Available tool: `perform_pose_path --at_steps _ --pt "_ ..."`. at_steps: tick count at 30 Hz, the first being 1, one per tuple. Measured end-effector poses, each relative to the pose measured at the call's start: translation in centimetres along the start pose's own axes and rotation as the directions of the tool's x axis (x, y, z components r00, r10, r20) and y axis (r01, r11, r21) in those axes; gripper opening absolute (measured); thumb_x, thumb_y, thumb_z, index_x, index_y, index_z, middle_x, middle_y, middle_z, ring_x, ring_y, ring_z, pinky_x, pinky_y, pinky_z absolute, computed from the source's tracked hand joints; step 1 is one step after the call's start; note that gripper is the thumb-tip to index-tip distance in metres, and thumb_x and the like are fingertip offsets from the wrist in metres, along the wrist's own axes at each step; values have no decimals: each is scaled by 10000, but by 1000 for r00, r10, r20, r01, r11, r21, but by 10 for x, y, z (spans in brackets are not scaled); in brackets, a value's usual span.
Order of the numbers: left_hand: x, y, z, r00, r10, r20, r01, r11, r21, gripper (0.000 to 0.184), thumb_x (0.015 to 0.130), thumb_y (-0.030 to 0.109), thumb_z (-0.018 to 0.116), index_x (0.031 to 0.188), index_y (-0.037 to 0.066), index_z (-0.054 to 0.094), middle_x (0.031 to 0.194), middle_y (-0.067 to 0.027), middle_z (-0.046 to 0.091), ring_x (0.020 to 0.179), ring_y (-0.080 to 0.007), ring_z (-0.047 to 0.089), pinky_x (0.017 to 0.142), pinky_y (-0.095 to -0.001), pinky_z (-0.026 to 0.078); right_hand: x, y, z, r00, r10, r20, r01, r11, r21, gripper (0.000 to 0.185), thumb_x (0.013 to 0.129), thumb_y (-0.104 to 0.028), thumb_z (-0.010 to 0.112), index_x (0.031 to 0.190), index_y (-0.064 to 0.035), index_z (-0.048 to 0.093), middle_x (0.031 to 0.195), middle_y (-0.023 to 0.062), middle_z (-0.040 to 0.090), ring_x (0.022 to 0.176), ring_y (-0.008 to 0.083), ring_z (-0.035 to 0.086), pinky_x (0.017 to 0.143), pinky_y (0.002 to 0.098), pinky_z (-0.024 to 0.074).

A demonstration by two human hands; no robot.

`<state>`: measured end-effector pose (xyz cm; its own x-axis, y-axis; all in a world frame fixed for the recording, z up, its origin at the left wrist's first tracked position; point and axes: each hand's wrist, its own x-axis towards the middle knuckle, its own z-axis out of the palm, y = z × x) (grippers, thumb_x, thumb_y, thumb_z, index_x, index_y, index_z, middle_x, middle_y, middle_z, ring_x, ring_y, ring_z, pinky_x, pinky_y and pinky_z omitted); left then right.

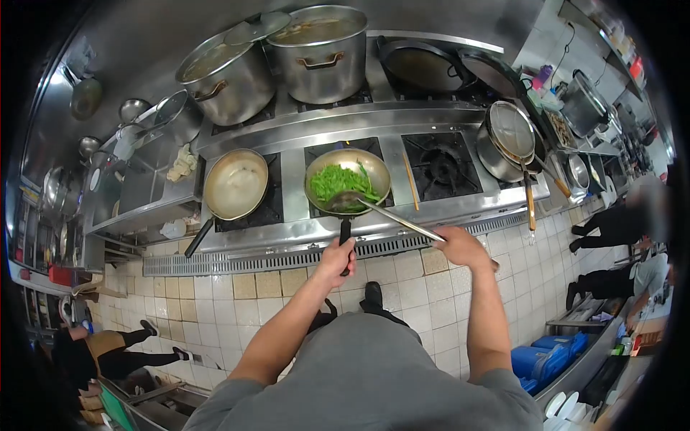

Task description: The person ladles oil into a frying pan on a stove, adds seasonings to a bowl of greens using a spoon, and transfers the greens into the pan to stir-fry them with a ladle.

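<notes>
My left hand is wrapped round the black handle of a frying pan, which sits over a burner in the middle of the stove. Chopped green vegetables fill much of the pan. In my right hand is the long handle of a ladle; its bowl rests in the pan against the greens. To the left, a second frying pan holds a thin layer of something pale, its handle pointing down-left. A thin wooden stick lies on the stove just right of the pan.
Two big stockpots stand at the back, with wide dark pans beside them. A bare burner is right of my pan. A pot topped with strainers stands further right. Several other people are around the kitchen.
</notes>
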<state>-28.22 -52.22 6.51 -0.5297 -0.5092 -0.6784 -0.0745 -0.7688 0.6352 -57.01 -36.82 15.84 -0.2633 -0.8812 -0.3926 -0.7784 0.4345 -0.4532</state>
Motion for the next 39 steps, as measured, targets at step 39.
perform_pose_path --at_steps 39 --pt "66 -8 -18 992 119 -29 -115 989 97 248 1036 333 539 1062 98 465 668 -31 507 481 -151 473 416 -338 426 19 -23 87 963 50 -266 -25 995 94 341 924 -209 606 1222 -44 598 1000 257 681 951 444 655 820 515 518"
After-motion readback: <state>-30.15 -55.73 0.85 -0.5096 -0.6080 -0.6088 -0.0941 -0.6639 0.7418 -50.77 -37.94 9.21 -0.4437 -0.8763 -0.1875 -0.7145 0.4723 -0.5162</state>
